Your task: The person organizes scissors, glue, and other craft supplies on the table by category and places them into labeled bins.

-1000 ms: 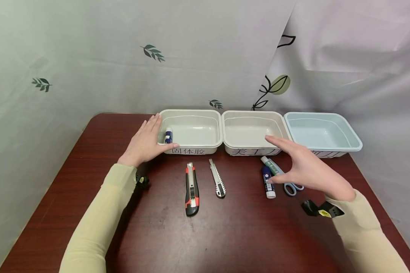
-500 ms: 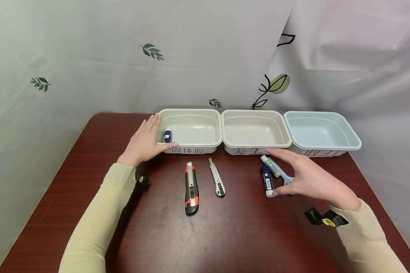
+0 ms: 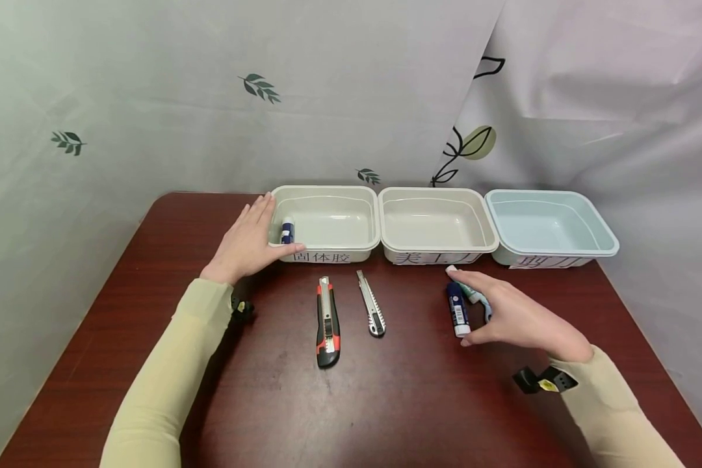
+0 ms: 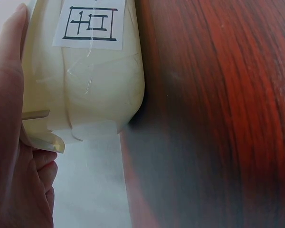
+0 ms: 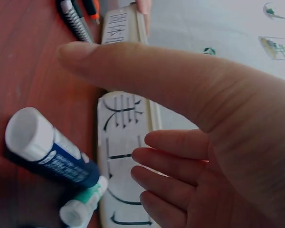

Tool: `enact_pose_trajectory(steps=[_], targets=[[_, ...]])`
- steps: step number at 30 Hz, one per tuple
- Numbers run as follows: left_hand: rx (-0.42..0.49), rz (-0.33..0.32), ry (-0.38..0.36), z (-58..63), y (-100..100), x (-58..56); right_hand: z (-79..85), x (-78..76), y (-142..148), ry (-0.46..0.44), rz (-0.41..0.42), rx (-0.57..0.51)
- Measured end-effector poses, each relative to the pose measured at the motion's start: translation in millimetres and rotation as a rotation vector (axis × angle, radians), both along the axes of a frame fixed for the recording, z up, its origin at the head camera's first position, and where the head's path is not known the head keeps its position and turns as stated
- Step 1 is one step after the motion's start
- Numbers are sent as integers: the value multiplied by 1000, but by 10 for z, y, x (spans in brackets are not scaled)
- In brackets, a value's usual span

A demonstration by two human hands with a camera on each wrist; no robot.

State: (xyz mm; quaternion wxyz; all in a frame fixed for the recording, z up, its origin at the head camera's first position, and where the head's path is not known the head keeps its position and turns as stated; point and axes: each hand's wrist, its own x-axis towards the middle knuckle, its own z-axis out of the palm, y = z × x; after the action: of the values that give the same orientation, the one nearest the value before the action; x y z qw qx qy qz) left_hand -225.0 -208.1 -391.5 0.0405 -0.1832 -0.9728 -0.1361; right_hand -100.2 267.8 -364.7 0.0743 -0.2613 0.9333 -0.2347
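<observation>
My left hand (image 3: 246, 242) rests on the left corner of a cream plastic bin (image 3: 351, 248), fingers straight along its side and thumb over the front rim. Inside lies a blue-and-white glue stick (image 3: 288, 231). My right hand (image 3: 517, 318) hovers with thumb and fingers apart over the right-hand group on the table. There, a dark blue glue stick (image 3: 457, 309) with a white end lies in front of a green-and-white glue stick (image 5: 88, 202). Light blue scissors lie beside them, mostly hidden by the right hand in the head view.
A black-and-red utility knife (image 3: 328, 325) and a slim silver utility knife (image 3: 372, 305) lie mid-table. A second cream bin (image 3: 439, 249) and a pale blue bin (image 3: 561, 253) continue the row at the back, with handwritten paper labels in front. A patterned curtain (image 3: 327, 97) hangs behind.
My right hand has come down and nearer the glue sticks, covering the scissors and part of the green one. The left hand stays on the bin.
</observation>
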Motion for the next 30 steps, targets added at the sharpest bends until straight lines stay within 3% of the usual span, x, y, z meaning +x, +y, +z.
enact_pose_trajectory(steps=[9,30], targets=[[3,-3,-6,-8,4,9,-125,-18,15,-9,-14,5],[0,-2,-4,-6,-4,5,-193,-47,-29,-15,-19,55]])
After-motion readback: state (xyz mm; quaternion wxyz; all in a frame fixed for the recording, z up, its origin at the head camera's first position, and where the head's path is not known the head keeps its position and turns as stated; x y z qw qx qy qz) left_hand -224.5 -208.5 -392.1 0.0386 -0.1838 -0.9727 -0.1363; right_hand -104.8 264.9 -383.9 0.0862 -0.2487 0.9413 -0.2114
